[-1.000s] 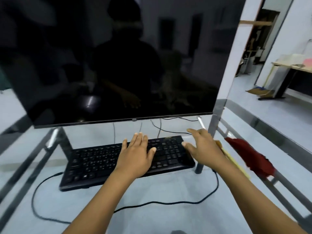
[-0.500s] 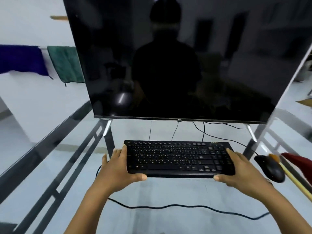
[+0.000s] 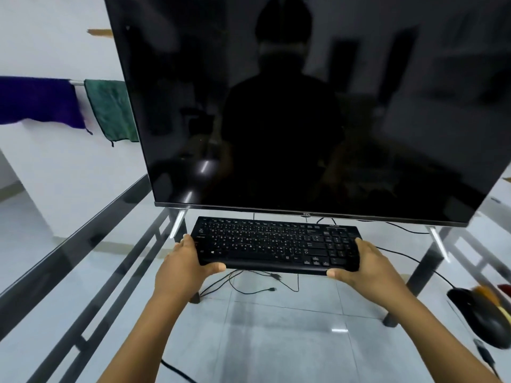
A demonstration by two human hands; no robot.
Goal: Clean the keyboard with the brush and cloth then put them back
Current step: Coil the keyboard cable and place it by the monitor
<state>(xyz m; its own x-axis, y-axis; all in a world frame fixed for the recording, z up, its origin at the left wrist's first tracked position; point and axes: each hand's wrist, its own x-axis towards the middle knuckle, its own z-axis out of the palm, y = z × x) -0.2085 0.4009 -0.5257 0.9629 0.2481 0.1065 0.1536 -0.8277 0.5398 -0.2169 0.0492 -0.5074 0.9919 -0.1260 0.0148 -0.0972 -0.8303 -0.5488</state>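
Keyboard [image 3: 276, 244] clasped endwise between left hand [image 3: 185, 265], right hand [image 3: 362, 269].

We read "TCL" on the lower bezel of the monitor [image 3: 306, 214] | keyboard [image 3: 276, 244] keys carry white legends, too small for us to read | corner logo there blurred

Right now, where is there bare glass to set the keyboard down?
Widest free patch: the glass tabletop between the forearms, in front of the black keyboard that the left hand and right hand grip by its ends. More room left, toward the dark frame rail. Crowded right: black mouse, blurred yellow-handled brush.
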